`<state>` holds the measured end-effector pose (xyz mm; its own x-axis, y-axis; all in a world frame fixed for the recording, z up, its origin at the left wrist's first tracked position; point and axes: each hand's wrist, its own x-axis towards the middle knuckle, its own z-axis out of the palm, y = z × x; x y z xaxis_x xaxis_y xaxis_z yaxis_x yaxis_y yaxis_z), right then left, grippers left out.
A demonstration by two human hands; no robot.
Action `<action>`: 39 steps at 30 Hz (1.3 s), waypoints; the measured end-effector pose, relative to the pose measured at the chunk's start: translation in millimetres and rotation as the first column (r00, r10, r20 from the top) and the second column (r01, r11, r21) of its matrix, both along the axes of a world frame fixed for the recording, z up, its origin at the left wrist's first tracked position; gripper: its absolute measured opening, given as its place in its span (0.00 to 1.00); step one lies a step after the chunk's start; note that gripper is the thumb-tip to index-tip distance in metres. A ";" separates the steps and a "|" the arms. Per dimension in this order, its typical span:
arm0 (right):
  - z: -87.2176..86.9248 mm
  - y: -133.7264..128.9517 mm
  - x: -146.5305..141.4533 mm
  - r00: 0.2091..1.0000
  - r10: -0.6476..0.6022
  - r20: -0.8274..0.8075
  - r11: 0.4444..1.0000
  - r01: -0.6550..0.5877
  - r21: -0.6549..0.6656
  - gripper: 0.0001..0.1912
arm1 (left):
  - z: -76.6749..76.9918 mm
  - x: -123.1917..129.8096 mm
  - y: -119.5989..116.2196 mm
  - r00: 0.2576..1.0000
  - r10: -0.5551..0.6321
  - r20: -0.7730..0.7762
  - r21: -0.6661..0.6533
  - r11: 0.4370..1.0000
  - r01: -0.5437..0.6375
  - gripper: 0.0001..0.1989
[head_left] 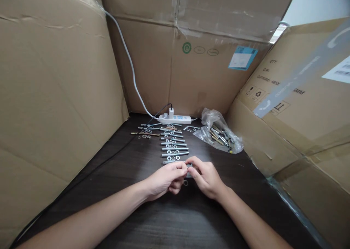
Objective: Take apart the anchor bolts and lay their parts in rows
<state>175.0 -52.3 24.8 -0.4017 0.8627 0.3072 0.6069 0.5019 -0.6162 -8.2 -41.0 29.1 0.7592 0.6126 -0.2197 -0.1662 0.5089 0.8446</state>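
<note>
Lone washer (186, 182) on dark tabletop (147, 223), just near side of paired hands. Left hand (166, 180): fingers closed, thumb against index. Right hand (205, 176): fingers curved to same spot; grip and any part held, cannot tell. Beyond: rows of bolts (175, 155), nuts (168, 158), washers. Farther right, clear bag (210, 118) of hardware; left of it, white power strip (188, 120). Right carton (314, 128) reads "QTY," "G.W.," "465X." Far carton (150, 59): green emblem (186, 47), blue-white label (242, 58), text illegible.
</note>
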 end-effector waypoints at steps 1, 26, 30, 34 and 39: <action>0.7 -0.5 -0.2 1.000 -0.003 0.020 1.000 0.003 -0.002 0.15 | -0.5 0.4 0.0 0.999 -0.012 -0.033 0.026 1.000 0.013 0.15; -2.5 8.3 8.5 0.965 -0.255 0.066 0.964 0.248 0.095 0.12 | 6.4 -90.6 69.5 0.689 0.467 -0.555 0.708 0.700 0.096 0.18; -5.2 9.0 9.5 0.974 -0.219 0.057 0.972 0.214 0.094 0.13 | -10.7 -116.1 73.4 0.503 0.694 -0.515 0.830 0.549 0.092 0.16; -7.7 9.0 9.1 0.976 -0.208 0.066 0.975 0.202 0.093 0.13 | -19.6 -130.6 81.9 0.352 0.768 -0.535 0.845 0.495 0.202 0.13; -6.3 6.9 -1.7 0.979 -0.187 0.077 0.979 0.179 0.101 0.10 | -27.0 -141.7 90.8 0.252 0.814 -0.524 0.847 0.466 0.256 0.08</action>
